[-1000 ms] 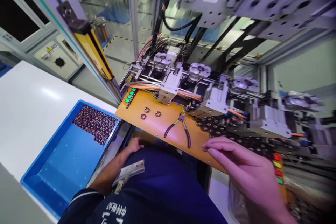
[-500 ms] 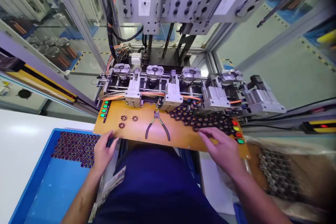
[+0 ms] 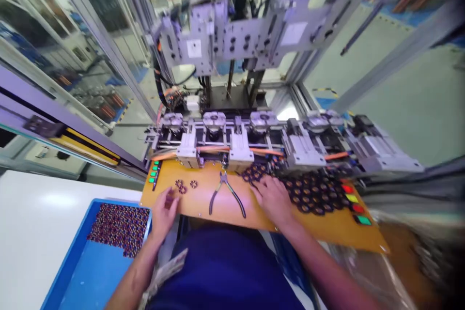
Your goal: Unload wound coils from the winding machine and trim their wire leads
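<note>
My left hand (image 3: pixel 164 213) is at the near left edge of the orange work plate (image 3: pixel 225 213), fingers curled around a small dark ring part, though blur hides the grip. Three loose ring parts (image 3: pixel 185 185) lie just beyond it. My right hand (image 3: pixel 273 198) rests palm down, fingers spread, on the left end of a patch of several dark ring parts (image 3: pixel 312 193) laid across the plate. Black-handled pliers (image 3: pixel 225 193) lie between my hands.
A blue tray (image 3: pixel 87 271) with several dark ring parts (image 3: pixel 119 225) sits on the white table at the left. Behind the plate stands a machine with a row of round metal fixtures (image 3: pixel 254 123). Green buttons (image 3: pixel 155 174) and coloured buttons (image 3: pixel 354 203) flank the plate.
The view has swung and tilted up. My left hand moved from the tray's edge up onto the plate. My right hand slid left along the ring parts toward the pliers.
</note>
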Motion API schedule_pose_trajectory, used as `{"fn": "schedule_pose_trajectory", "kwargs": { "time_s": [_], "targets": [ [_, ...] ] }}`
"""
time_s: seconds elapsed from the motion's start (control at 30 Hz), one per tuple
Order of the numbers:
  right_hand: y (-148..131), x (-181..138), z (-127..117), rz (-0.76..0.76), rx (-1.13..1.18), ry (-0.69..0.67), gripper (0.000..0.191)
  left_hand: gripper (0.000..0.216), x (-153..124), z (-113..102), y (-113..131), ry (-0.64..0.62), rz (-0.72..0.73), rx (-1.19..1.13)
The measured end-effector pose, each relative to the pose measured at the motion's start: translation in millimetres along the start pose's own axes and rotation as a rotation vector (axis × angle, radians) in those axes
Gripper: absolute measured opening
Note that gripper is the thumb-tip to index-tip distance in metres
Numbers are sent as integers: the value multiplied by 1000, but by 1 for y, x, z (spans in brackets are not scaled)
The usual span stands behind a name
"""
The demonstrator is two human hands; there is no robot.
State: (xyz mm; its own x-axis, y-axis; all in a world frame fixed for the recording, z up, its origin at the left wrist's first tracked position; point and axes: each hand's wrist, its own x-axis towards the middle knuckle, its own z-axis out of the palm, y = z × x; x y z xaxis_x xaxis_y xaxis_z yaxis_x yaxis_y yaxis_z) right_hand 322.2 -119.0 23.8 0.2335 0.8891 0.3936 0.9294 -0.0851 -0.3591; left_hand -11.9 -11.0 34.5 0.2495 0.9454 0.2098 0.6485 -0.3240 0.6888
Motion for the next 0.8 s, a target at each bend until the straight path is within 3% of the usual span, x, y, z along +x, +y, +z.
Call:
{"fn": "schedule_pose_trajectory", "kwargs": {
  "time_s": [0.17, 0.27, 0.33, 0.4, 0.47, 0.53, 0.63, 0.8],
  "targets": [
    [0, 6, -1, -164, 3, 115, 34, 30, -12, -20, 21, 112, 4, -25],
    [-13, 8, -21, -304, 75, 132, 32, 31, -9, -32, 52, 123, -22, -74],
    [-35, 13, -44, -394, 200, 107, 23, 32, -3, -37, 82, -12, -23, -199],
    [-63, 21, -69, -437, 395, 60, 14, 39, 5, -39, 111, -280, 5, -451],
    [-90, 31, -87, -497, 502, 67, 20, 52, 12, -37, 135, -523, -2, -765],
    [-113, 42, -96, -533, 581, 108, 26, 57, 15, -35, 149, -591, -64, -1004],
    [-135, 56, -96, -512, 733, 144, 31, 50, 17, -40, 157, -456, -119, -1099],
    [-154, 77, -92, -347, 1053, -66, 16, 38, 27, -57, 157, -152, 147, -871]
  ]
}}
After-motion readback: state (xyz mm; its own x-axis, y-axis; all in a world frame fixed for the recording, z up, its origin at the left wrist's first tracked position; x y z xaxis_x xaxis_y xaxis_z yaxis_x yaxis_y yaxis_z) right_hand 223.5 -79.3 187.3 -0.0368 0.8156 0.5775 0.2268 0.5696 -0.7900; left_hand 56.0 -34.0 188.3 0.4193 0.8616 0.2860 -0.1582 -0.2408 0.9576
